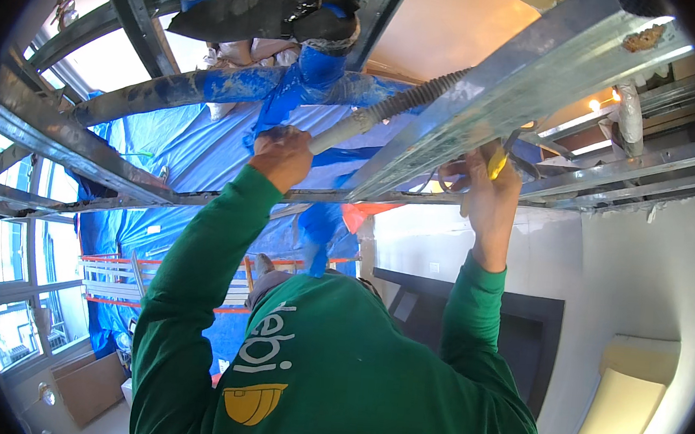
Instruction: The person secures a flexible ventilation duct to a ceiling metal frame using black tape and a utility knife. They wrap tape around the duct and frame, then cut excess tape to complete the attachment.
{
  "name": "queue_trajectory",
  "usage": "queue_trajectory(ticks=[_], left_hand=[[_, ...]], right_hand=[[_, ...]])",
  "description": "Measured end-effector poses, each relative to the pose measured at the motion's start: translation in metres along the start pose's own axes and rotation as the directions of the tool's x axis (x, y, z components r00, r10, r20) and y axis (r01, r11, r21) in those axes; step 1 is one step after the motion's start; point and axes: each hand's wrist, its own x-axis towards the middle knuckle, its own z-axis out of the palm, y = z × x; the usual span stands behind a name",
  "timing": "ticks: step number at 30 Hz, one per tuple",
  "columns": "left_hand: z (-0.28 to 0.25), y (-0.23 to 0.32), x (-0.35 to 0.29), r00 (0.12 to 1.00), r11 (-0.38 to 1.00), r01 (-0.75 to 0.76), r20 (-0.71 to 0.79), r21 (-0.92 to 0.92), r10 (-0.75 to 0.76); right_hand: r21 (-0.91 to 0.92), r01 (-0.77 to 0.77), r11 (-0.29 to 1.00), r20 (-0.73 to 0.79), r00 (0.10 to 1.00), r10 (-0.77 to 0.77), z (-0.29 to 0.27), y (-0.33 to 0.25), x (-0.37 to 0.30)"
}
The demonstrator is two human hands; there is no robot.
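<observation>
My left hand (pixel 281 156) is closed at the lower end of a grey tube (pixel 350 127), which turns into a ribbed flexible length toward the upper right. Just behind that hand hang strips of blue plastic (pixel 279 105). Over on the right, my right hand (pixel 489 197) is raised beside a shiny metal channel (pixel 487 97). Its fingers are closed round a yellow-handled hand tool (pixel 496 163); the tool's working end is mostly hidden, so its exact kind cannot be told. Both arms are in green sleeves.
A dirty pipe (pixel 186 88) wrapped in blue runs across the upper left. Metal framing (pixel 83 151) crosses on both sides. Blue sheeting (pixel 198 144), a slatted barrier (pixel 114 276), windows (pixel 8 333), a cardboard box (pixel 89 384) and a pale yellow panel (pixel 613 417) are around.
</observation>
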Motion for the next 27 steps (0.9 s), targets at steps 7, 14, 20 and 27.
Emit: queue_trajectory(ticks=[7, 14, 20, 27], left_hand=[[-0.034, 0.002, 0.003, 0.958, 0.946, -0.261, 0.068, -0.192, 0.278], [-0.073, 0.018, 0.001, 0.911, 0.728, -0.268, 0.080, -0.631, 0.404], [-0.078, 0.061, 0.042, 0.859, 0.327, 0.371, 0.455, -0.869, 0.234], [-0.040, 0.109, 0.081, 0.828, -0.441, 0.559, 0.495, -0.702, 0.263]], right_hand=[[-0.384, -0.054, 0.922, -0.083, 0.996, 0.024, -0.021, 0.043, -0.032], [-0.637, 0.110, 0.763, 0.016, 0.991, -0.130, -0.017, 0.081, -0.049], [-0.562, 0.245, 0.790, 0.008, 0.957, -0.291, -0.006, 0.102, -0.054], [-0.472, 0.234, 0.850, -0.059, 0.954, -0.295, -0.002, 0.114, -0.058]])
